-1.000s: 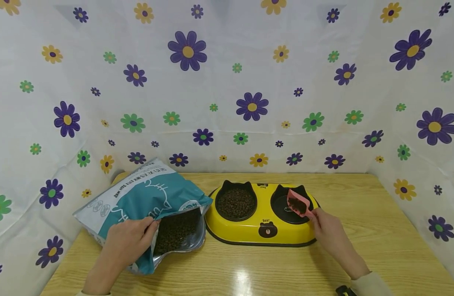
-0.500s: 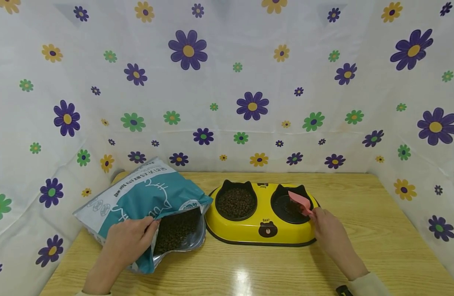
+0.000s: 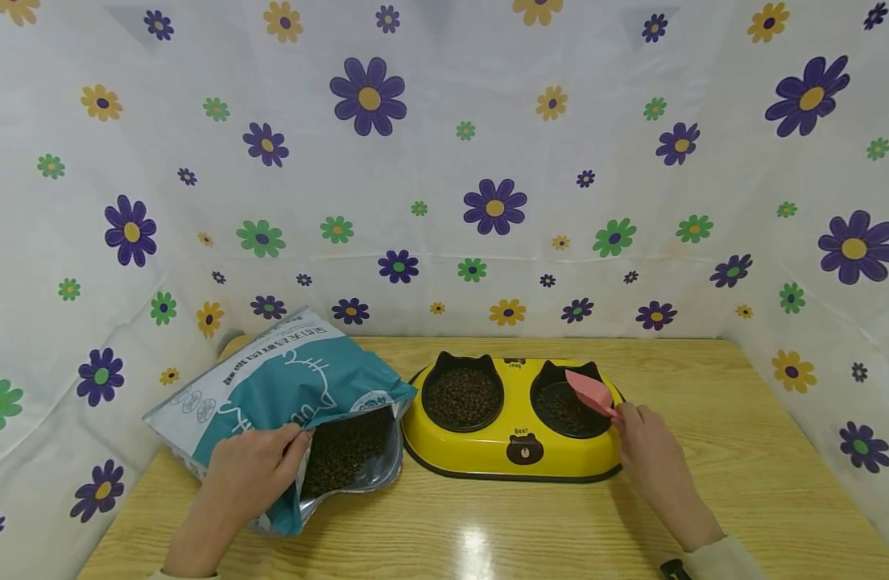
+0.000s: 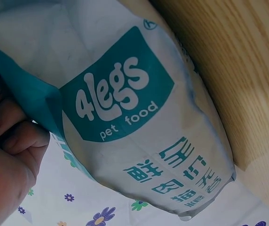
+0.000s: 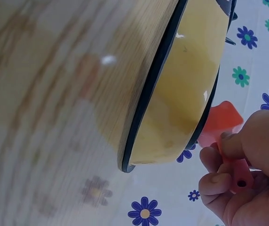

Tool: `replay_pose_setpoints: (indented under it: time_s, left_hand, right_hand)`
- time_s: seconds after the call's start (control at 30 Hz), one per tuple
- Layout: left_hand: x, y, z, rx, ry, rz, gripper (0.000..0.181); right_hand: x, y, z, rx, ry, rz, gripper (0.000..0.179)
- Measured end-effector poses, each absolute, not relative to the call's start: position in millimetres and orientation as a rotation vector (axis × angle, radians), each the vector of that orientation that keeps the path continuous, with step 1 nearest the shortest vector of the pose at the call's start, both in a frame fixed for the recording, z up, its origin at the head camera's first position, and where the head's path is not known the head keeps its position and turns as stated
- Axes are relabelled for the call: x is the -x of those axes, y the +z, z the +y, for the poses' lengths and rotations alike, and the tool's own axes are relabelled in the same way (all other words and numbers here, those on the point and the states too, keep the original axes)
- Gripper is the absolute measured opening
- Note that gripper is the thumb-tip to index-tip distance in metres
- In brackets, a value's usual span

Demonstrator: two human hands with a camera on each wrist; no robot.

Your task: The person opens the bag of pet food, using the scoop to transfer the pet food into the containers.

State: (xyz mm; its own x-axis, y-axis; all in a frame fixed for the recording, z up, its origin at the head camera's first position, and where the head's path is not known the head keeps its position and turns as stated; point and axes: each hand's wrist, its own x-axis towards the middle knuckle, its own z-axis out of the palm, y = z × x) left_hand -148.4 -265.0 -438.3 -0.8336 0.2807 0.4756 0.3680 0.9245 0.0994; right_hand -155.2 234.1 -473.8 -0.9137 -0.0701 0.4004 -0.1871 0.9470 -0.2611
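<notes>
Head view: I found the person's left hand [image 3: 252,467] at the lower left of the frame, its fingers curled round the open edge of a teal and white bag [image 3: 285,391]. The bag lay tilted on the wooden tabletop [image 3: 720,427], its mouth facing the lower centre, with brown pellets [image 3: 346,451] visible inside. Right of centre stood a yellow feeder [image 3: 452,451] with a bear print on its front. Its left-hand bowl [image 3: 444,361] was well filled with pellets; its right-hand bowl [image 3: 549,383] had a smaller quantity across the bottom. The right hand [image 3: 651,455] gripped a pink scoop [image 3: 591,391], held tilted over the right side of that second bowl. I could not tell whether scoop and bowl touched.

Left wrist view: I read "4Legs pet food" on the bag, which filled the middle of the frame. The left hand, at the left edge, had its fingers bent against the teal part.

Right wrist view: I noted the right hand at the lower right, pinching the scoop's handle between thumb and fingers, beside the feeder's dark rim. Flowered cloth [image 5: 172,193] showed behind.
</notes>
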Motion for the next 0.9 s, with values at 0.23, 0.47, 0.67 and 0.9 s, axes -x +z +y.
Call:
replay_pose_setpoints:
  time_s: [0.23, 0.47, 0.67, 0.9]
  left_hand:
    - [148.7, -437.2, -264.2, 0.449, -0.274, -2.649, 0.041]
    - [147.9, -437.7, -264.1, 0.439, -0.271, -2.656, 0.043]
    - [147.8, -436.8, -263.7, 0.44, -0.269, -2.655, 0.043]
    - [147.8, -436.1, -263.3, 0.429, -0.28, -2.689, 0.041]
  right_hand:
    - [153.9, -474.1, 233.8, -0.179, 0.481, -2.638, 0.014]
    - [151.4, -461.5, 228.3, 0.015, 1.176, -2.731, 0.023]
    - [148.8, -451.8, 214.0, 0.279, 2.028, -2.67, 0.032]
    - [140.1, -453.2, 188.2, 0.026, 2.277, -2.699, 0.034]
